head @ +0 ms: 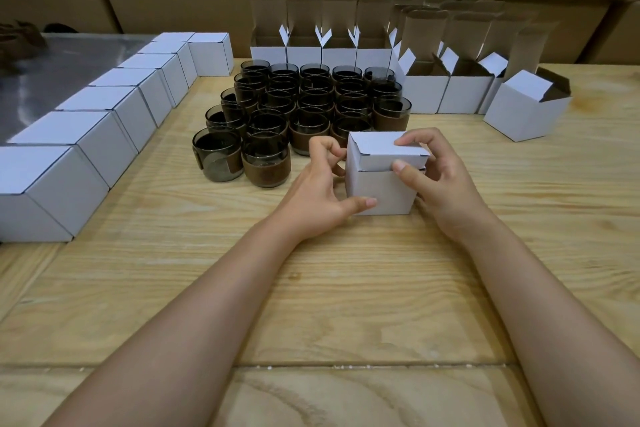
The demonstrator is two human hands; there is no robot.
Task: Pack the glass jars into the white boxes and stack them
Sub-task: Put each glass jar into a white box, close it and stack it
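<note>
left hand (322, 191): bare forearm reaches forward, thumb flat along the lower front of the white box (381, 187), fingers curled at its left side | right hand (441, 177): pinches the lid's front edge, thumb under the flap, index finger on top | forearms: both bare, converging on the grip

Both hands on one white box (381, 184), lid almost flat.

The right hand (440, 180) pinches the lid's front flap between thumb and fingers, while the left hand (322, 198) braces the box, thumb on the front face and fingers curled at its left edge. Just behind sits a tight cluster of dark glass jars (298, 114) on the wooden table (346, 288). Closed boxes (104, 135) line the left side, open boxes (322, 52) stand along the back, and one tilted open box (523, 114) sits at right.
</note>
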